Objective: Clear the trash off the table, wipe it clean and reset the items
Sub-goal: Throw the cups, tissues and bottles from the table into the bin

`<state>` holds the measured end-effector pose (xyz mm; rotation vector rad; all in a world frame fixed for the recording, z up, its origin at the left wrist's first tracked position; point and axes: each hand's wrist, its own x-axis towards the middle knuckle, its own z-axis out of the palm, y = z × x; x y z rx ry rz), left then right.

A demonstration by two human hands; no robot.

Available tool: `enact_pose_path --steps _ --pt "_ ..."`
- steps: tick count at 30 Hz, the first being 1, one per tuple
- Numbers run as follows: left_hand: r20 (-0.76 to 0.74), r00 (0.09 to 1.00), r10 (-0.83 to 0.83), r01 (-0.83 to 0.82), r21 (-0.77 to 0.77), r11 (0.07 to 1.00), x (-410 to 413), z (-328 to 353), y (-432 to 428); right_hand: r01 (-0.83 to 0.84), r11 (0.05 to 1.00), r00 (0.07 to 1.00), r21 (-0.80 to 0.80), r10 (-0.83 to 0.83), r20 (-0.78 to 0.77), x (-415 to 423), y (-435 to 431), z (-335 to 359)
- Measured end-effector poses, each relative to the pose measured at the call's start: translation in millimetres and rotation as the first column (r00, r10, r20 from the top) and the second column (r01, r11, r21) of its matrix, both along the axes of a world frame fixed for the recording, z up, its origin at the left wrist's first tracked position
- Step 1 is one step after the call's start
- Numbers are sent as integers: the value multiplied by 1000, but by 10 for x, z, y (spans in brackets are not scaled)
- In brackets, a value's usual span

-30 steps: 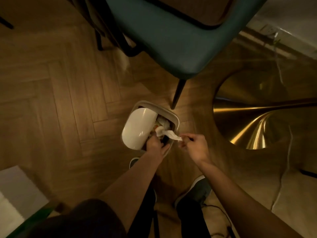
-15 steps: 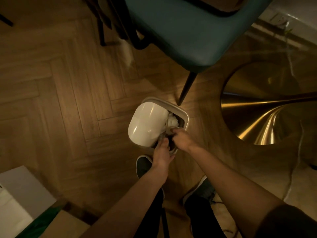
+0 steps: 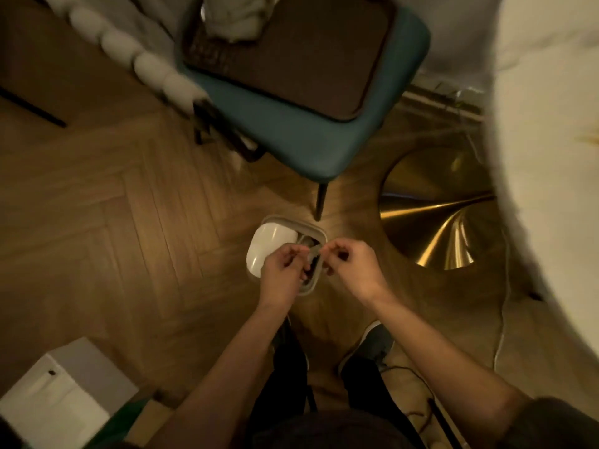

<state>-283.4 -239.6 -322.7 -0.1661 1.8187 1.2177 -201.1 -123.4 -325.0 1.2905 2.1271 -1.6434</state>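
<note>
A small beige trash bin (image 3: pixel 319 231) stands on the wooden floor with its white lid (image 3: pixel 270 246) tipped open to the left. Both hands hover just above its opening. My left hand (image 3: pixel 280 270) and my right hand (image 3: pixel 351 267) each pinch one end of a thin greyish strip (image 3: pixel 313 254) stretched between them. The strip is blurred, so I cannot tell whether it is tissue or the bin's liner. The bin's contents are hidden behind my hands. The white table top (image 3: pixel 551 157) curves down the right side.
The table's gold cone base (image 3: pixel 434 215) sits right of the bin. A teal chair (image 3: pixel 308 137) behind the bin carries a brown tray (image 3: pixel 308 50) with a pale cloth (image 3: pixel 233 17). A white box (image 3: pixel 61 393) lies at the lower left, and cables run by my feet.
My right hand pushed a white tissue down into the bin, then both hands rose above the opening with a strip between them. The view pulled back and now shows the table top and tray.
</note>
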Motion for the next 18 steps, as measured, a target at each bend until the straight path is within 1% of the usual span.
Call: enact_pose_path --steps 2,5,8,10,14,15,18 --pt "-118 990 -81 86 37 996 -34 471 111 -24 998 998 54 26 -50 16 56 494" --pt "-249 956 -158 179 65 982 -7 1141 309 -31 995 988 99 46 -145 101 235 1199" --pt "-369 907 -202 261 117 958 165 1787 616 17 982 970 186 29 -241 343 491 1813" --pt "-433 873 -225 313 144 939 356 2133 854 89 971 960 221 -25 -277 607 709 2137" --pt "-515 792 -329 474 177 863 862 2639 1576 274 926 933 259 -190 -307 1355 1367 2586" --pt "-529 776 -344 502 188 844 1006 2718 1784 294 916 932 275 -210 -296 1571 1543 2658" --pt "-570 719 -397 587 192 787 1512 2859 2386 238 887 964 397 -165 -209 2277 2006 2770"
